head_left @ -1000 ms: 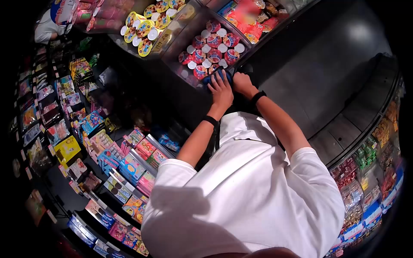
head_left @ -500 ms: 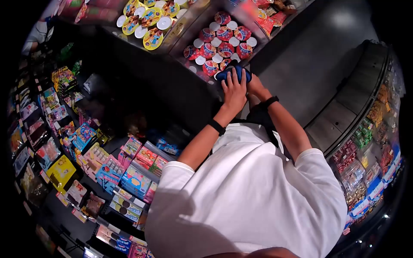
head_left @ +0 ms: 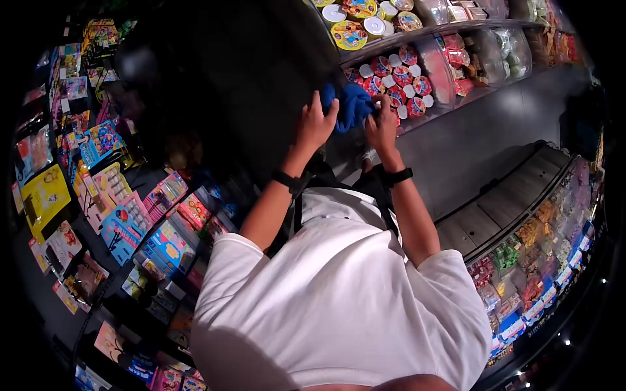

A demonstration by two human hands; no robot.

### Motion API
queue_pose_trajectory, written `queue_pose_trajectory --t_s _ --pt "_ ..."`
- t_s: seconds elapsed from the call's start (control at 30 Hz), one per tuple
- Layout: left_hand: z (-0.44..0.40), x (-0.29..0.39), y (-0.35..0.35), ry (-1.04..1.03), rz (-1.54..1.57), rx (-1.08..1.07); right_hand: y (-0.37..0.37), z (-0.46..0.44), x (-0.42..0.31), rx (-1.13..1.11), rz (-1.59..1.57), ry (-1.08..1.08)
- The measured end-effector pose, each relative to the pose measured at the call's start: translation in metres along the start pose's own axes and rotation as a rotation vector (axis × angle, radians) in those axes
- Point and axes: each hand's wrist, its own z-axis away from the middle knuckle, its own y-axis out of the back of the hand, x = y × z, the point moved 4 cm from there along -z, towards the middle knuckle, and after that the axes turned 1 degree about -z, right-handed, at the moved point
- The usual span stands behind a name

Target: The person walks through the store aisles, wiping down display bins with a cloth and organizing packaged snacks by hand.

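Observation:
A crumpled blue cloth [head_left: 353, 106] hangs between my two hands, in front of the bin of red-lidded cups [head_left: 396, 78]. My left hand [head_left: 317, 121] holds its left end, with the thumb and fingers around the edge. At the cloth's right end, my right hand [head_left: 383, 124] pinches it with bent fingers, close to the cups. Both wrists wear dark bands.
Yellow-lidded cups [head_left: 349, 34] fill a bin at the top. Clear bins with packets [head_left: 460, 58] continue to the right. Boxed sweets [head_left: 166, 244] line the left side. A low grey ledge [head_left: 499, 202] and a candy shelf [head_left: 531, 241] curve along the right.
The view has turned, so the cup bins now lie further right. My hands have moved apart, and the blue cloth, earlier bunched under my left hand, is now spread between them.

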Motion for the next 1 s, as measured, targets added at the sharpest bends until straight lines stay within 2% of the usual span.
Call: queue_pose_trajectory --t_s 0.03,0.07,0.1,0.17,0.2,0.23,0.3,0.37,0.4,0.43,0.5,0.53,0.57,0.63,0.7,0.77,0.83,0.87,1.0 --pt "-0.013 -0.002 -0.001 0.031 0.063 -0.040 0.001 -0.012 -0.006 0.029 0.001 -0.015" --pt "-0.023 -0.003 -0.004 -0.014 0.206 0.033 0.002 -0.022 -0.012 0.019 0.019 -0.017" --pt "-0.036 -0.010 -0.016 -0.016 0.215 0.037 0.001 -0.029 -0.010 0.019 0.026 -0.010" --pt "-0.049 -0.031 -0.043 0.240 0.674 -0.033 -0.009 -0.035 0.002 -0.231 0.018 -0.025" --pt "-0.041 -0.012 -0.031 0.266 0.860 -0.103 -0.013 -0.034 0.010 -0.343 0.140 -0.041" --pt "-0.040 -0.013 -0.037 0.272 0.930 -0.138 -0.015 -0.028 0.018 -0.279 0.089 0.029" --pt "-0.027 -0.015 -0.048 0.319 0.883 -0.222 -0.006 -0.008 0.036 -0.344 0.163 -0.072" --pt "-0.016 -0.017 -0.056 0.272 0.851 -0.306 0.010 0.012 0.039 -0.398 0.185 -0.131" --pt "-0.011 -0.022 -0.065 0.226 0.852 -0.465 0.021 0.021 0.030 -0.453 0.295 -0.094" --pt "-0.001 -0.010 -0.059 0.117 0.843 -0.482 0.026 0.031 0.031 -0.430 0.402 0.017" --pt "0.011 -0.025 -0.094 0.107 0.871 -0.538 0.033 0.048 0.038 -0.468 0.417 -0.074" --pt "0.016 -0.022 -0.098 0.062 0.867 -0.592 0.034 0.052 0.041 -0.558 0.440 -0.135" --pt "0.016 -0.022 -0.100 0.059 0.867 -0.592 0.035 0.056 0.041 -0.556 0.441 -0.134" --pt "0.014 -0.025 -0.108 -0.088 0.769 -0.596 0.034 0.059 0.028 -0.470 0.409 -0.017" --pt "0.000 -0.045 -0.131 -0.129 0.730 -0.453 0.021 0.048 0.025 -0.445 0.386 0.047" --pt "-0.002 -0.003 -0.076 -0.090 0.879 -0.466 0.010 0.034 0.016 -0.418 0.390 0.098" --pt "-0.022 -0.003 -0.067 -0.129 1.014 -0.360 -0.005 0.011 0.013 -0.361 0.369 0.155" --pt "-0.031 -0.004 -0.065 -0.175 0.995 -0.321 -0.011 0.003 0.010 -0.305 0.351 0.208" --pt "-0.040 0.004 -0.062 -0.189 0.903 -0.224 -0.028 -0.017 0.007 -0.288 0.395 0.184"
